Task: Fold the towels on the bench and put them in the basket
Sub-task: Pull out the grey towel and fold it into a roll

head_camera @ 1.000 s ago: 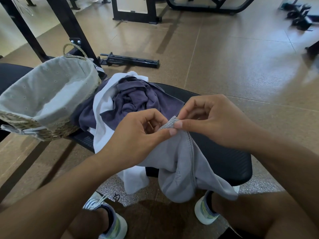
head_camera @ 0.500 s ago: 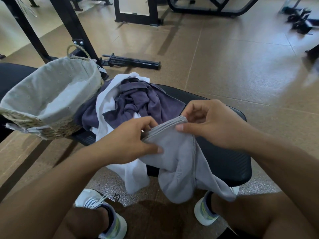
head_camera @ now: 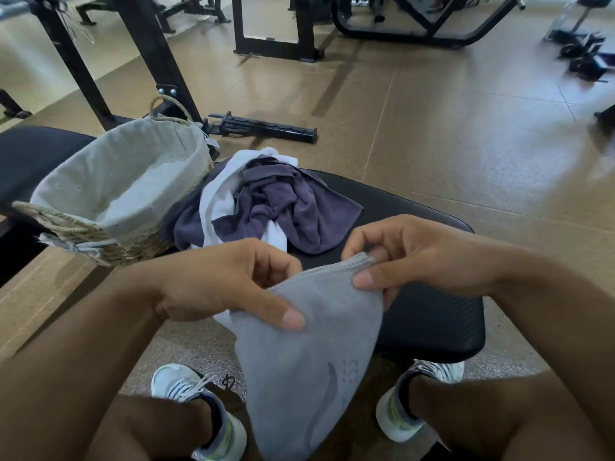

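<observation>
Grey towel (head_camera: 309, 361) held up by both hands, low in the middle of the frame.

The left hand (head_camera: 229, 281) and right hand (head_camera: 416, 257) each have their grip clamped on its top edge; it hangs between the knees. Behind, a purple towel (head_camera: 293, 207) and white towel (head_camera: 219, 197) lie heaped on the black table (head_camera: 432, 314), touching the empty lined basket (head_camera: 109, 184) at left.

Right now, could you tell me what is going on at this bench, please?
A person sits at a black bench, gripping the top edge of a grey towel with the left hand and the right hand; it hangs down between their knees, not yet folded. A purple towel and a white towel lie crumpled on the bench beside the lined wicker basket, which shows no towels inside.
</observation>
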`<state>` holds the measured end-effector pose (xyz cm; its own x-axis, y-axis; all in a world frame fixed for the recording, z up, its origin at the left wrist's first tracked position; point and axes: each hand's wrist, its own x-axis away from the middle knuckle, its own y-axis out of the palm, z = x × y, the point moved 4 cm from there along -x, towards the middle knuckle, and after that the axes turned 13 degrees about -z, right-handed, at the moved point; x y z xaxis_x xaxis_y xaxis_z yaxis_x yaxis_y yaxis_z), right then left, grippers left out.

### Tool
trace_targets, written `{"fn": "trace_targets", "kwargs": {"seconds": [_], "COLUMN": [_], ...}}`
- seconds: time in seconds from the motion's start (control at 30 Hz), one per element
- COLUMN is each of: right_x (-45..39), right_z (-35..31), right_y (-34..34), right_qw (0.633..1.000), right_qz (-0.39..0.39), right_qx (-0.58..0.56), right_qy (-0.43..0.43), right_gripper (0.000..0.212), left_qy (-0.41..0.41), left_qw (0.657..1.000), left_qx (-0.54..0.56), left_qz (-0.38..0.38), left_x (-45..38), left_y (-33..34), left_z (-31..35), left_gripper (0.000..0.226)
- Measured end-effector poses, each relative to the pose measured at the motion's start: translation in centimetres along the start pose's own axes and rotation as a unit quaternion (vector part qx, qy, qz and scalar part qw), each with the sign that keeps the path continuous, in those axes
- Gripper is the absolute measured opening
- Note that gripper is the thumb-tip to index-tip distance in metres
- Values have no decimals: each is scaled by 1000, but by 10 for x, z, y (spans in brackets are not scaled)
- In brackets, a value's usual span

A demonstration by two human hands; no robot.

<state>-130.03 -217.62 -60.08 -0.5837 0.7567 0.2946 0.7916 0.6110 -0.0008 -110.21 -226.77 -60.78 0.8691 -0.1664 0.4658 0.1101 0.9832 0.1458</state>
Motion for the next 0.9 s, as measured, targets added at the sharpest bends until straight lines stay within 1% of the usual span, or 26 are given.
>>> {"fn": "trace_targets", "kwargs": {"seconds": [0.03, 0.07, 0.13, 0.17, 0.2, 0.23, 0.3, 0.37, 0.4, 0.5, 0.53, 0.6, 0.67, 0.73, 0.8, 0.9], "right_x": [1, 3, 6, 7, 8, 8, 9, 10, 9, 5, 3, 0, 0, 1, -1, -8], "right_z": [-1, -1, 0, 1, 3, 5, 8, 10, 11, 9, 7, 5, 3, 4, 5, 5], "right_y": [-2, -4, -12, -15, -18, -21, -26, -29, -29, -24, -22, -21, -24, -26, -24, -16], "right_qw": [1000, 999, 995, 992, 989, 985, 975, 963, 958, 934, 928, 917, 907, 903, 896, 894], "right_qz": [15, 39, 95, 120, 143, 163, 196, 217, 219, 228, 236, 261, 281, 283, 266, 249], "right_qx": [1, 6, 25, 36, 46, 59, 100, 144, 171, 259, 273, 293, 304, 311, 340, 361], "right_qy": [-4, -8, -8, -3, 6, 17, 43, 65, 75, 93, 89, 78, 78, 88, 102, 89], "right_gripper": [15, 17, 20, 20, 19, 18, 17, 19, 22, 38, 38, 27, 24, 27, 35, 44], "left_qy": [6, 16, 58, 84, 105, 118, 121, 118, 118, 135, 143, 150, 151, 160, 175, 200], "left_qw": [998, 992, 960, 940, 925, 914, 905, 904, 906, 910, 911, 914, 914, 913, 913, 912], "left_qx": [-23, -44, -59, -51, -41, -37, -46, -59, -63, -67, -68, -77, -81, -78, -74, -80], "left_qz": [52, 119, 267, 326, 364, 386, 406, 406, 401, 387, 381, 369, 367, 368, 362, 348], "left_x": [0, -1, -1, -1, -2, -3, -6, -8, -9, -12, -13, -14, -14, -14, -17, -24], "left_y": [-3, -8, -21, -26, -29, -31, -31, -30, -29, -27, -27, -27, -30, -32, -31, -27], "left_z": [3, 6, 7, 7, 7, 6, 6, 8, 9, 11, 12, 12, 11, 9, 9, 8], "left_gripper": [18, 14, 17, 21, 23, 25, 27, 28, 29, 26, 24, 23, 21, 19, 22, 26]}}
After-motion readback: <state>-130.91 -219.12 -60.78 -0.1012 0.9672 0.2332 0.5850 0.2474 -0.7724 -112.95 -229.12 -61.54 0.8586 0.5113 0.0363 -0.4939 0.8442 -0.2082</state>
